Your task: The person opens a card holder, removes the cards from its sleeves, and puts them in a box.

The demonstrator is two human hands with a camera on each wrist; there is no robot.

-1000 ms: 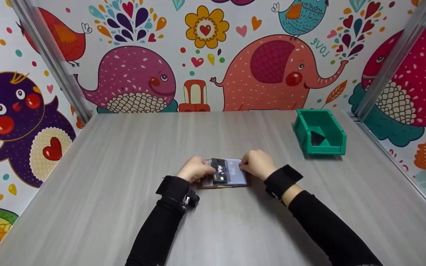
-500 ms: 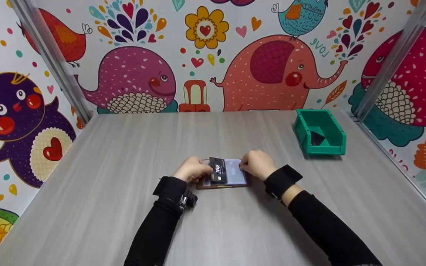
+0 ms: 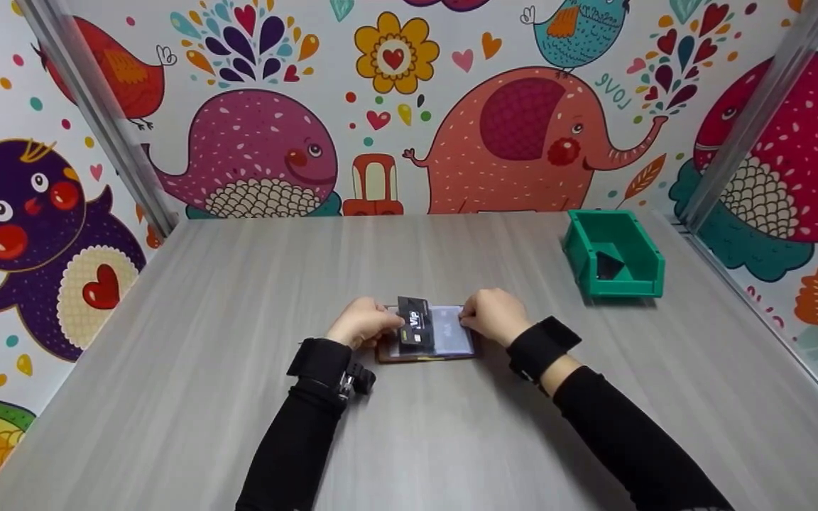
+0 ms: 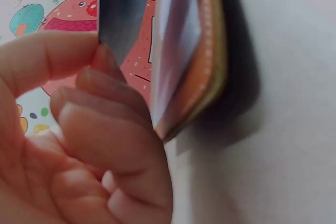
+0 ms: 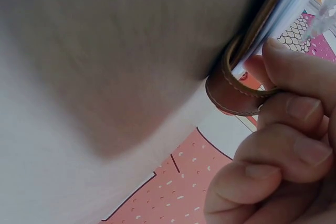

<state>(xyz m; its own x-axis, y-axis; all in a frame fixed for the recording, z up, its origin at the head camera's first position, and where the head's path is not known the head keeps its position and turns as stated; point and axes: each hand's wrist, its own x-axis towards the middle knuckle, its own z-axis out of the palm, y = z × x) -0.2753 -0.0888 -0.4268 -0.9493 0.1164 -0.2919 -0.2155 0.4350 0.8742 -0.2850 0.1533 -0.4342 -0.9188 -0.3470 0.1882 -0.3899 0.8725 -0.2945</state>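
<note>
A brown leather card holder (image 3: 389, 358) with clear plastic sleeves (image 3: 453, 332) lies opened on the table. My left hand (image 3: 362, 323) pinches a black card (image 3: 415, 328) marked "Vip" between thumb and forefinger, tilted over the left part of the holder. In the left wrist view, the card (image 4: 122, 17) stands apart from the sleeves' edge. On the other side, my right hand (image 3: 500, 316) pinches the right edge of the sleeves. The right wrist view has the holder's stitched leather strap (image 5: 233, 93) looping beside my curled fingers (image 5: 283, 148).
A green bin (image 3: 625, 287) stands at the back right of the grey wood-grain table (image 3: 238, 284), with a dark piece (image 3: 608, 265) inside. Walls printed with cartoon animals (image 3: 515, 142) border the back and sides, with metal posts (image 3: 107, 121) at the corners.
My left hand has drawn the black card a little to the left and up, away from the sleeves. The right hand stays in place on the holder.
</note>
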